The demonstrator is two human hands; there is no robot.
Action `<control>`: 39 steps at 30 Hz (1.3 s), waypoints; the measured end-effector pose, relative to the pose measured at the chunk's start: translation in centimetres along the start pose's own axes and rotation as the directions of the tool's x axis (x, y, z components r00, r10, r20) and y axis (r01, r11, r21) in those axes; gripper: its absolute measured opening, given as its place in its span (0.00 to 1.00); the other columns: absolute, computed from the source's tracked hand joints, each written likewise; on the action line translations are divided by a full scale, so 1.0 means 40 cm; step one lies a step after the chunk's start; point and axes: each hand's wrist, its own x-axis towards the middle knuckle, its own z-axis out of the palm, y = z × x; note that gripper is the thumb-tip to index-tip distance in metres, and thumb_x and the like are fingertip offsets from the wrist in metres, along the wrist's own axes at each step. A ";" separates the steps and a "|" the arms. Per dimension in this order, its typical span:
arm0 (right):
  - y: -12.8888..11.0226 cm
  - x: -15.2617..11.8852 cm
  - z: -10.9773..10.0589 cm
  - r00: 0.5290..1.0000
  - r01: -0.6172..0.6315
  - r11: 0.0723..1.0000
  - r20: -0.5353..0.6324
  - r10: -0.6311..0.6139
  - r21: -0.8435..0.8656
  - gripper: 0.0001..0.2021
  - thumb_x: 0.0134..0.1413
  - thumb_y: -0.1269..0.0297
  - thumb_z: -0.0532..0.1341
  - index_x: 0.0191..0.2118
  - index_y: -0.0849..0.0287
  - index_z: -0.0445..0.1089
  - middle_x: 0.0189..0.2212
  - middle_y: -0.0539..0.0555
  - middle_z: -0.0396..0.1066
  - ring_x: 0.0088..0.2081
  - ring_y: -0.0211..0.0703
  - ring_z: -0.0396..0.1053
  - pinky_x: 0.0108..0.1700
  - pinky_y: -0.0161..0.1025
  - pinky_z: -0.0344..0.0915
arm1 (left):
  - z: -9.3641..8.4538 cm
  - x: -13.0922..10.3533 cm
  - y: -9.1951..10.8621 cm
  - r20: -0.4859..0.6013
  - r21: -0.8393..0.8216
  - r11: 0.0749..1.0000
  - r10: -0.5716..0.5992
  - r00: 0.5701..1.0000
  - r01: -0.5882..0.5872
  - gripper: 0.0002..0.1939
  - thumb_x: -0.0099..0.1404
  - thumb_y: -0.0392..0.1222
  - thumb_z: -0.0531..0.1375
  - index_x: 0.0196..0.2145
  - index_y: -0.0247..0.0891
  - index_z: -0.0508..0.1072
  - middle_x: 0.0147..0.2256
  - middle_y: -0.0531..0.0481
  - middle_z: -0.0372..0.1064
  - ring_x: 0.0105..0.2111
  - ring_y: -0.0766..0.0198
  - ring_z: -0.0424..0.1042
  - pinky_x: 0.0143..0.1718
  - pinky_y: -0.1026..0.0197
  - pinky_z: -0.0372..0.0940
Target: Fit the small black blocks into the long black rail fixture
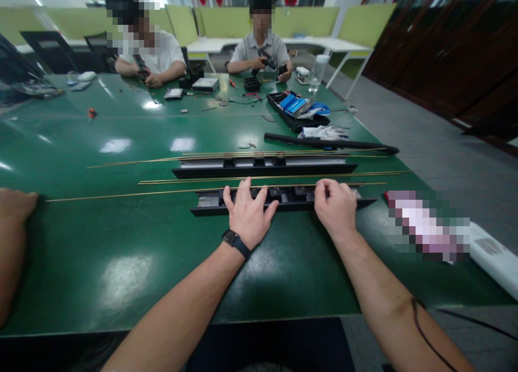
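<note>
My left hand (247, 212), wearing a black watch (236, 242), lies with spread fingers across the nearer black rail (283, 206). Black blocks (299, 192) sit along that rail's channel. At the rail's right end, my right hand (336, 205) is closed in a pinch at a thin brass rod (121, 195); the exact grip is partly hidden by the fingers. This rod runs along the rail and far out to the left. Just behind lie two more thin brass rods (182, 181) and a second black rail (259, 171) with rods along it.
Another person's hand (18, 204) is at the rod's left end. A black tube (332, 142), gloves (324, 133) and a black tray (297, 124) of blue packs lie beyond. A blurred-out object (424, 226) lies right. Two people sit across the green table (133, 285).
</note>
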 end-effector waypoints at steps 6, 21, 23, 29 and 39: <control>-0.004 -0.002 0.004 0.999 0.035 0.999 0.029 -0.036 0.019 0.15 0.68 0.57 0.54 0.41 0.57 0.76 0.34 0.57 0.78 0.39 0.51 0.70 0.46 0.46 0.58 | 0.001 0.000 0.002 -0.010 -0.009 1.000 0.005 1.000 -0.005 0.22 0.75 0.55 0.57 0.58 0.44 0.77 0.67 0.30 0.62 0.69 0.46 0.60 0.71 0.28 0.37; 0.014 0.006 0.004 0.999 -0.048 0.999 -0.011 0.048 -0.005 0.15 0.68 0.55 0.54 0.39 0.57 0.75 0.31 0.57 0.77 0.38 0.51 0.69 0.44 0.46 0.56 | 0.005 0.001 0.000 -0.018 -0.017 1.000 -0.009 1.000 0.009 0.20 0.75 0.54 0.56 0.58 0.46 0.76 0.66 0.32 0.62 0.68 0.48 0.61 0.72 0.29 0.36; 0.013 0.007 0.004 0.999 -0.038 0.999 -0.009 0.038 -0.006 0.15 0.68 0.56 0.54 0.39 0.57 0.75 0.31 0.58 0.77 0.37 0.51 0.69 0.43 0.45 0.56 | 0.005 0.001 0.001 -0.017 -0.022 1.000 -0.008 1.000 0.007 0.20 0.75 0.53 0.56 0.59 0.46 0.76 0.66 0.32 0.62 0.68 0.48 0.61 0.72 0.29 0.36; 0.003 0.001 0.007 1.000 0.018 1.000 0.019 -0.019 0.024 0.15 0.68 0.56 0.54 0.40 0.56 0.75 0.31 0.56 0.77 0.37 0.50 0.69 0.43 0.45 0.57 | 0.005 0.000 0.001 -0.020 -0.038 0.999 -0.007 1.000 0.006 0.20 0.75 0.53 0.56 0.59 0.45 0.76 0.66 0.32 0.63 0.67 0.47 0.63 0.72 0.29 0.36; 0.008 0.002 0.007 1.000 -0.005 1.000 -0.010 0.005 0.020 0.14 0.68 0.56 0.54 0.41 0.57 0.75 0.35 0.57 0.79 0.39 0.51 0.71 0.45 0.46 0.58 | 0.007 0.002 0.001 -0.019 -0.027 1.000 0.000 1.000 0.000 0.20 0.76 0.53 0.56 0.58 0.46 0.77 0.66 0.32 0.63 0.68 0.49 0.62 0.71 0.29 0.36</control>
